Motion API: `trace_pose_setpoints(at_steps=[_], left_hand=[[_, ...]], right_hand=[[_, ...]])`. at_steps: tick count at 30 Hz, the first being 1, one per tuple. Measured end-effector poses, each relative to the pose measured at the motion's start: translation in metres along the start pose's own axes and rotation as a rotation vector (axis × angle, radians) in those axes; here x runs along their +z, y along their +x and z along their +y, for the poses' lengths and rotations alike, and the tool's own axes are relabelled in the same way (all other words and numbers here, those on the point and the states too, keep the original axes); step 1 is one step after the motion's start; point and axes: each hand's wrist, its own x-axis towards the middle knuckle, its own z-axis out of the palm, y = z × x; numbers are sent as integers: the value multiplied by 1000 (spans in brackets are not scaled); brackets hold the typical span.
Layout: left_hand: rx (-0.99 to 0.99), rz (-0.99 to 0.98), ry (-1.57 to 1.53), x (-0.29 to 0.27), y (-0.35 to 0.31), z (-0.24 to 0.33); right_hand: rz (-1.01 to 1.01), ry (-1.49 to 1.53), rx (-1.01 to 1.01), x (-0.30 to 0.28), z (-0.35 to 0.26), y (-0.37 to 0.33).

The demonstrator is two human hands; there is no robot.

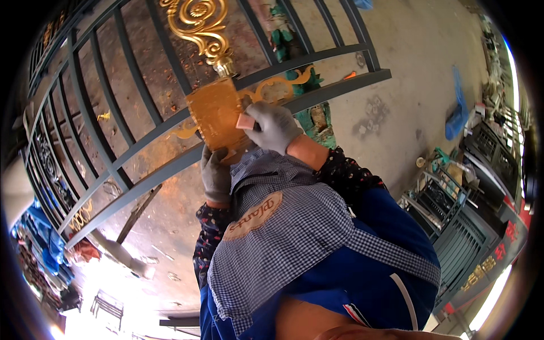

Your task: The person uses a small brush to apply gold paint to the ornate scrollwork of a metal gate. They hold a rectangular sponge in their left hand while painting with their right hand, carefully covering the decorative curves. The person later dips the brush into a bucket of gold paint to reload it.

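Observation:
My left hand [215,177], in a grey glove, grips the lower left edge of a square ochre-gold panel [212,107] with a smeared-looking surface. Its fingers curl around that edge. In my right hand [275,127], also gloved, a small pinkish block [245,121] is pinched at the panel's right side; whether it touches the surface I cannot tell. The panel lies across the two lower rails of a dark grey metal railing [158,136] and hides part of them. Just beyond it rises a shiny gold scroll ornament [207,34]. A flat gold scroll [277,88] sits between the rails.
Green, stained material [314,122] lies under the railing on the right. An orange-handled object [350,75] rests on the floor beyond. Farther right are a blue object [455,122] and stacked dark metal frames [470,226]. A grey bar [139,215] slants below the railing.

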Motion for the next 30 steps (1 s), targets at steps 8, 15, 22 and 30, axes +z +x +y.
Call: trace_pose_setpoints(at_steps=[8,15,22,30], left_hand=[[-7,19,-65,-21,2,7],[3,23,22,-16,-1,14],[11,43,-17,-18,1,15],[23,57,-22,-25,2,17]], right_hand=[[77,-245,597,-32,152,7],[42,-270,720,-15,170,23],[22,-366,780,-18,169,29],[35,-405,691,-29,166,21]])
